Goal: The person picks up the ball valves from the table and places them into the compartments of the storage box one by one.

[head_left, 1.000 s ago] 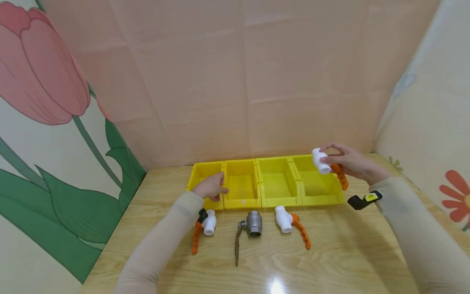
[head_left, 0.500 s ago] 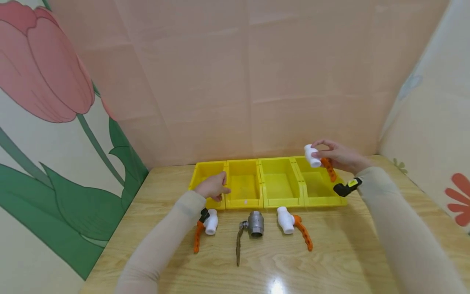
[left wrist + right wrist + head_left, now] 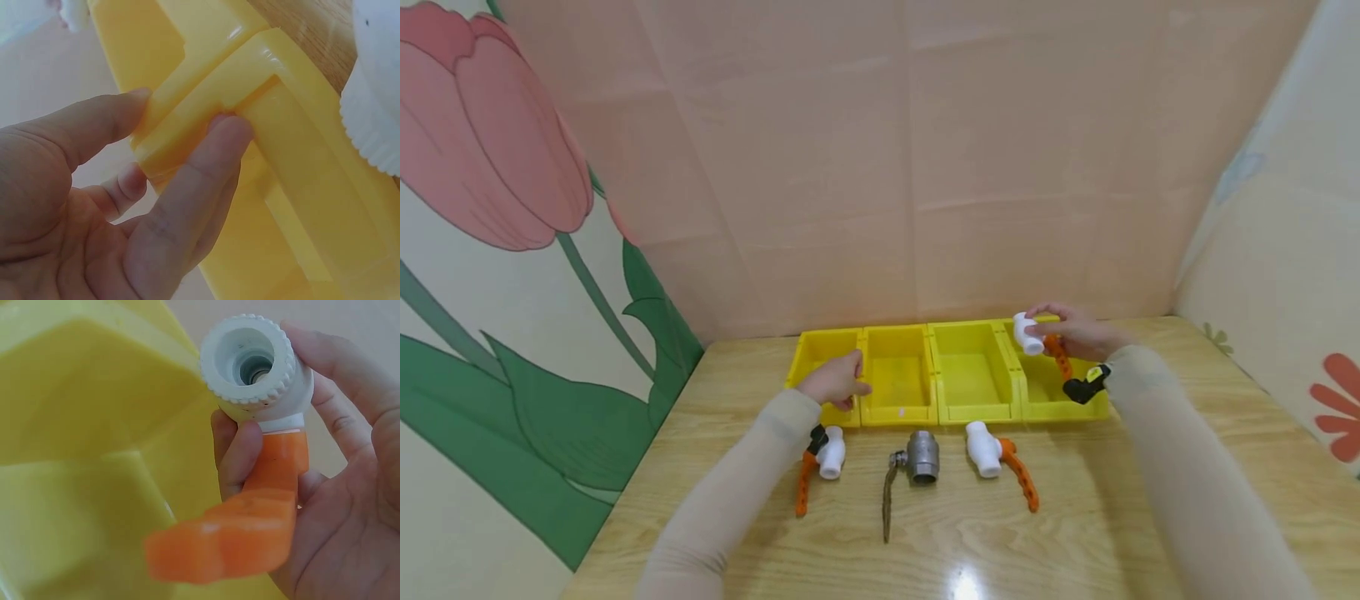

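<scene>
My right hand [image 3: 1078, 333] holds a white plastic ball valve [image 3: 1028, 334] with an orange lever over the rightmost yellow bin [image 3: 1063, 410]. In the right wrist view, thumb and fingers grip the white valve body, its ribbed open end facing the camera; the orange lever [image 3: 250, 531] points down and left. At the left end of the row, my left hand [image 3: 835, 380] pinches the adjoining rims of the yellow bins [image 3: 187, 112] between thumb and fingers. A second white ball valve [image 3: 831, 454] lies below that hand, its orange lever partly behind the wrist camera.
Several yellow bins stand side by side against the peach backdrop. On the wooden table [image 3: 970, 542] in front lie a metal ball valve [image 3: 922, 457] with a brownish lever and another white ball valve [image 3: 984, 450] with an orange lever.
My right hand has moved left with the white ball valve, and has lowered slightly in the last half second, closer to the rightmost bin. The left hand has stayed at the bin rims.
</scene>
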`<move>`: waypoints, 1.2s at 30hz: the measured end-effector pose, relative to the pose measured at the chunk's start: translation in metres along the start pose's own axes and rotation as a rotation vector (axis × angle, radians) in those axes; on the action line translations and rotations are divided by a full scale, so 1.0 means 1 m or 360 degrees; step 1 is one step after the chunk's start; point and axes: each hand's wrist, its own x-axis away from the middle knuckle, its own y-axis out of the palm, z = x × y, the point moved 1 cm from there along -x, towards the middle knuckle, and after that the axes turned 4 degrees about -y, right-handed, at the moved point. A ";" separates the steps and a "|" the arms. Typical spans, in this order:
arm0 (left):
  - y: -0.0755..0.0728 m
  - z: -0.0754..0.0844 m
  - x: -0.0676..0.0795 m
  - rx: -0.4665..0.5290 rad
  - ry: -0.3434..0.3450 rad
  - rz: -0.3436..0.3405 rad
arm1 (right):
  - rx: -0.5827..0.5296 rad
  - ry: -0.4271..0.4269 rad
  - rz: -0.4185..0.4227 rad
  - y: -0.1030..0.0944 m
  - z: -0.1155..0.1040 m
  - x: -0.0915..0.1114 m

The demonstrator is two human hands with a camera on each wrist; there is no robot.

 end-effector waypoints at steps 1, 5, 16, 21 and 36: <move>0.000 0.000 0.000 0.0002 0.0001 -0.0004 | -0.0001 0.0015 0.0009 0.000 0.001 -0.001; 0.001 -0.001 -0.001 0.0000 0.0003 -0.0004 | 0.0018 0.0048 0.0021 -0.001 0.005 -0.003; 0.000 0.002 0.001 -0.0036 -0.0026 0.0004 | 0.0007 0.0118 0.0008 0.001 0.005 -0.006; 0.001 0.000 0.000 -0.0018 0.0001 0.0003 | 0.0015 0.0128 -0.0031 0.002 0.006 -0.008; 0.001 0.000 0.001 -0.0025 0.0016 0.0011 | 0.0059 0.0192 -0.0049 0.007 0.011 -0.013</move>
